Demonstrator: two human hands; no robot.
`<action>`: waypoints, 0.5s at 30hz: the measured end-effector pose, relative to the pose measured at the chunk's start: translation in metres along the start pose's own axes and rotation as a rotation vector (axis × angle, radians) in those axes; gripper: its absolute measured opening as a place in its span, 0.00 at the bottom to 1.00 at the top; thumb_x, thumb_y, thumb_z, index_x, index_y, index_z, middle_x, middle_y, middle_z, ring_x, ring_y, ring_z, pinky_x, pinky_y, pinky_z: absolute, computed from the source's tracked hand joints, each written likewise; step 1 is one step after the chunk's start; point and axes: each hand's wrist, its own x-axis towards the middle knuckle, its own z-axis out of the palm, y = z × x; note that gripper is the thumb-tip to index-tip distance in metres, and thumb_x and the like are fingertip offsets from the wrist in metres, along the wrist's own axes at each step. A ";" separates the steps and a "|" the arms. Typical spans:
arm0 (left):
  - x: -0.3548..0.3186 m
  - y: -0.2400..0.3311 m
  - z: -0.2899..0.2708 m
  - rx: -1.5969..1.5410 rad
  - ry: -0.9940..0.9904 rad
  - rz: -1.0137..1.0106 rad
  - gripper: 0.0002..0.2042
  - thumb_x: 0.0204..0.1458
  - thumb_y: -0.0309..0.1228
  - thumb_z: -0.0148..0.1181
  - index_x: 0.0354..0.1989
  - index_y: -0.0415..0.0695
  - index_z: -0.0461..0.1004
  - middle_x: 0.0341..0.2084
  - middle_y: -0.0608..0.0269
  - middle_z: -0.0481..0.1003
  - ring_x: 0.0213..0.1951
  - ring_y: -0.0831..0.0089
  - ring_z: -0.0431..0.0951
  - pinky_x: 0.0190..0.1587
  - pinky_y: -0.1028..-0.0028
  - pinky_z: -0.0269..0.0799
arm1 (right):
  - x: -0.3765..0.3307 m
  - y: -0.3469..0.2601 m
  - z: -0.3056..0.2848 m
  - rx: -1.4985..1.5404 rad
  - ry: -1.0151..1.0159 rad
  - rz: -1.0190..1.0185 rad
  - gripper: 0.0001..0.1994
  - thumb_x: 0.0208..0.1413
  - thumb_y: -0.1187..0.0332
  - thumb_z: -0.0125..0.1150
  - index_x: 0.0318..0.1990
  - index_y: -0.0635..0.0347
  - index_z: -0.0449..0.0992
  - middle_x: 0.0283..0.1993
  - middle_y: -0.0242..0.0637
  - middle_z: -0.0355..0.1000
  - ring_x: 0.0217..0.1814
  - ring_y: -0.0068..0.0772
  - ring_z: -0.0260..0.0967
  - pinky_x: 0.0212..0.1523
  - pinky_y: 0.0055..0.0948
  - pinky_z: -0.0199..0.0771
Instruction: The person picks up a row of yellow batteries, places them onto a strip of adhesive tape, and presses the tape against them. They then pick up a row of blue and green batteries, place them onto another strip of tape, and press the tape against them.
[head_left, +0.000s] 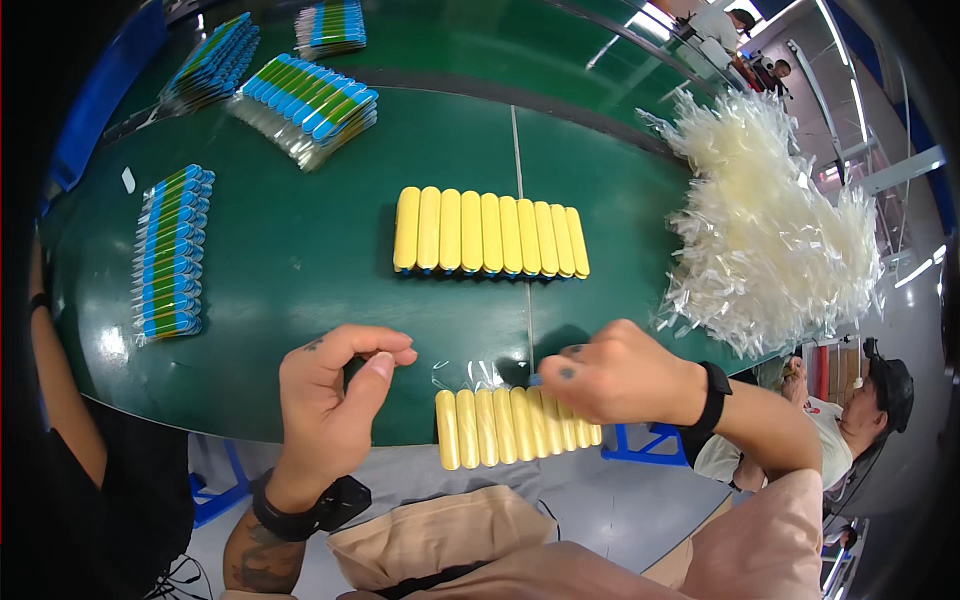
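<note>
A row of yellow round-ended strips [485, 428], which look like nail files, lies at the table's near edge. Clear film sticks up along its far side. My right hand [612, 378] is closed over the right part of this row; its fingertips are hidden, and a small blue bit shows beside them. To the left of the row, my left hand [335, 395] is loosely curled, thumb and forefinger apart, with nothing visible between them. Farther out on the table lies a second stack of yellow strips [490, 232], with blue showing beneath.
Blue-and-green strip packs in clear sleeves lie at left [172, 255] and far left [310, 100]. A large heap of clear plastic sleeves [770, 220] covers the table's right side. Another person [850, 410] sits at right; someone's arm [65, 380] shows at the left edge.
</note>
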 end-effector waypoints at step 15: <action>-0.010 -0.003 0.002 0.086 0.039 0.051 0.12 0.56 0.20 0.54 0.48 0.33 0.76 0.38 0.50 0.80 0.43 0.65 0.80 0.49 0.70 0.73 | -0.005 0.016 0.005 0.047 0.034 -0.152 0.13 0.50 0.71 0.65 0.25 0.54 0.62 0.13 0.32 0.57 0.13 0.36 0.61 0.15 0.37 0.58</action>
